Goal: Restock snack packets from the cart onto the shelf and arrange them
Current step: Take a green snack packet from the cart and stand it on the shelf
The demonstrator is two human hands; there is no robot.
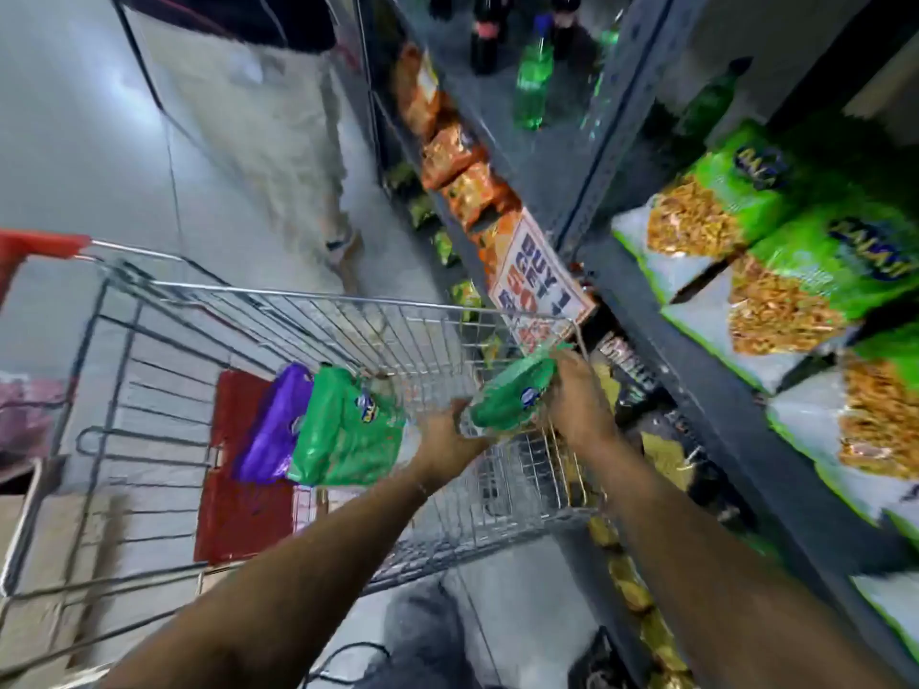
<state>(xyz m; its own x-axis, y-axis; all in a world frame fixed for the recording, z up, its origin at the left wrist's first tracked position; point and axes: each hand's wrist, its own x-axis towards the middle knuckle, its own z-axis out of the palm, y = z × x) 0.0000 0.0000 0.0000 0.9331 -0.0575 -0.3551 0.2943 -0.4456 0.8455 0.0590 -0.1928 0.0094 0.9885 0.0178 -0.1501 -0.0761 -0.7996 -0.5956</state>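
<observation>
Holding one green snack packet (pixel 512 395) between us, we have our left hand (pixel 450 437) clamped on its lower left end and our right hand (pixel 577 395) wrapped over its right side, both closed on the bag. It hangs at the centre of the frame, above the right-hand corner of the wire cart (pixel 318 310), clear of the cart's floor. Lower left of it, still inside the cart, a second green packet (pixel 348 430) leans against a purple packet (pixel 273 425), the two touching side by side. At the right edge of the frame we see the grey shelf (pixel 696 380) already carrying a row of light green packets (pixel 805 271) lying overlapped. Just above our right hand a "BUY 1 GET 1" sign (pixel 542 285) sticks out from the shelf upright. Orange packets (pixel 462 176) line the shelf at upper centre, with green bottles (pixel 534 82) behind them. The picture is motion-blurred.
</observation>
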